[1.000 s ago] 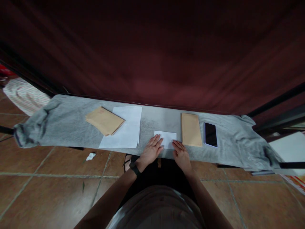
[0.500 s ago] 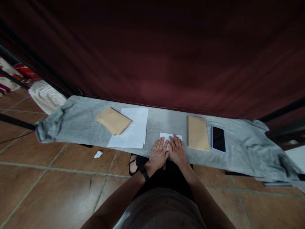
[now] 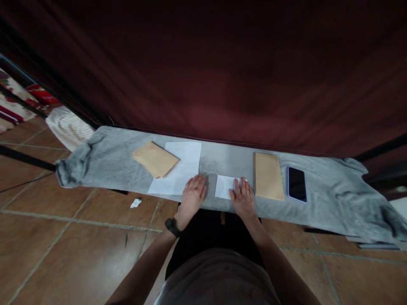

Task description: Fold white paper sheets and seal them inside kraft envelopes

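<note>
Parting near the front edge of the cloth-covered bench (image 3: 219,157), the hands no longer meet on the small white paper (image 3: 223,187). The left hand (image 3: 193,192), a dark band (image 3: 172,228) at its wrist, has shifted toward the bench's left end; it is extended, fingers close together, nothing visibly gripped, over the right edge of the large white sheets (image 3: 190,163). From where I stand, contact there cannot be told. The right hand (image 3: 243,199) remains, flat and loosely spread, across the paper's right part; it alone now steadies the piece, whose left part is exposed. Behind, one brown stack (image 3: 155,159) lies askew on the sheets; another brown stack (image 3: 269,176) and a phone (image 3: 296,184) lie toward the bench's right end. Beyond the far edge hangs a dark red curtain (image 3: 203,84).
</note>
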A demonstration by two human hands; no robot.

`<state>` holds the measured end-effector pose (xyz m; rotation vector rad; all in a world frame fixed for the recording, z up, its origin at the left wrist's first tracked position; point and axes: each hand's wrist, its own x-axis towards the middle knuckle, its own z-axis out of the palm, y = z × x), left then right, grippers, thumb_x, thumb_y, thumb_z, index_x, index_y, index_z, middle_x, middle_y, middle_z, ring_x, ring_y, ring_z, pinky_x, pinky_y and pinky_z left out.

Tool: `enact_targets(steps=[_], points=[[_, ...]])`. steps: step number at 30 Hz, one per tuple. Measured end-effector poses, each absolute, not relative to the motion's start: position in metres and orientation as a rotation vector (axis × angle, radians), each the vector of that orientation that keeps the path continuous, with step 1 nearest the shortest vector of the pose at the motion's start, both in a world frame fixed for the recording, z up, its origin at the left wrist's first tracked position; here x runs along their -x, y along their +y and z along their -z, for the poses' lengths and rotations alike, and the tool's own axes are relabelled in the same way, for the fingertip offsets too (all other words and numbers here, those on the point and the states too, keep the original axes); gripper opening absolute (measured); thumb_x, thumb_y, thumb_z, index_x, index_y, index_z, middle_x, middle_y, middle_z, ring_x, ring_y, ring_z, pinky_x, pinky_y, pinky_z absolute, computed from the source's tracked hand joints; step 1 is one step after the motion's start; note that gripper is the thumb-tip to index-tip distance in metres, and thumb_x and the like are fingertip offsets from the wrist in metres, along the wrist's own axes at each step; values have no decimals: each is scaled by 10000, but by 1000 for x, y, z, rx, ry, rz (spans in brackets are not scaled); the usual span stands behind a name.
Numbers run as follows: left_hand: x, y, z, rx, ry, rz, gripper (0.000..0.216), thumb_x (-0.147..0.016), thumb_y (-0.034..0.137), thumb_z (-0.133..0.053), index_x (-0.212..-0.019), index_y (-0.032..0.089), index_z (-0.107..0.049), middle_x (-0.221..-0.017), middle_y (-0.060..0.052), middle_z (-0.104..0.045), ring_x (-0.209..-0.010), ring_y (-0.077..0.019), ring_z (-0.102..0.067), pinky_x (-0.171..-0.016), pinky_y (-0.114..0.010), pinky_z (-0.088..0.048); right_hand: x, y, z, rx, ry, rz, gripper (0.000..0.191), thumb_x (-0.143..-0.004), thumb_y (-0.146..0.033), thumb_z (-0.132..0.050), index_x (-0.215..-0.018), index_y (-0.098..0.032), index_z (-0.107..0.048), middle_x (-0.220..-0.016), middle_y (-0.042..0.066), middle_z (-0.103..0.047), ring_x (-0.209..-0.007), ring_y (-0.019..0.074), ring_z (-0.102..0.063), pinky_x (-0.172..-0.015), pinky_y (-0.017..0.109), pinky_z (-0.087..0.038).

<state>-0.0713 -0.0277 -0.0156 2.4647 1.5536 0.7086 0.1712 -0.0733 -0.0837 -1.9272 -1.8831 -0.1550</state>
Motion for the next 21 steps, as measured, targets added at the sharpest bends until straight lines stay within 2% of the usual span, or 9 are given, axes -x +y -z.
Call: enact_targets(steps=[3,6,10,15,21], points=[[119,15,2,-2231,1993,-806,439,-983,272,-431,-1381,129,-548,-1425,-187,-565,-1353,-315,-498,-1138,-484,-401,-172,-73,84,1948,-1900,159,594,-1026,-393,-453,-1544,-113,-376,-1623,230,-299,-1476,371,-332,-1157,561,-338],[159,42,1,-2074,2284,-650,433,-943,241,-477,-1346,106,-561,-1401,-212,-560,-1305,-344,-512,-1080,-492,-426,-172,-74,83,1959,-1898,171,595,-1029,-395,-446,-1546,-110,-371,-1620,232,-303,-1476,369,-332,-1154,557,-342],[184,46,13,-2114,2262,-443,320,-955,203,-447,-1196,174,-656,-1284,-147,-651,-1197,-295,-590,-987,-395,-471,-171,-74,82,1936,-1887,182,590,-1027,-402,-452,-1543,-125,-380,-1617,222,-318,-1473,362,-340,-1150,553,-346],[184,43,19,-2045,2369,-318,315,-985,247,-407,-1139,179,-674,-1104,-157,-716,-1048,-304,-664,-794,-368,-509,-171,-74,82,1940,-1875,189,589,-1026,-406,-438,-1546,-138,-377,-1612,208,-337,-1473,353,-340,-1152,546,-339],[184,47,7,-1808,2412,-470,209,-901,259,-518,-968,171,-696,-982,-151,-734,-887,-297,-690,-712,-339,-485,-171,-73,81,1970,-1880,149,583,-1026,-403,-437,-1539,-128,-393,-1620,204,-324,-1478,351,-330,-1170,536,-316]])
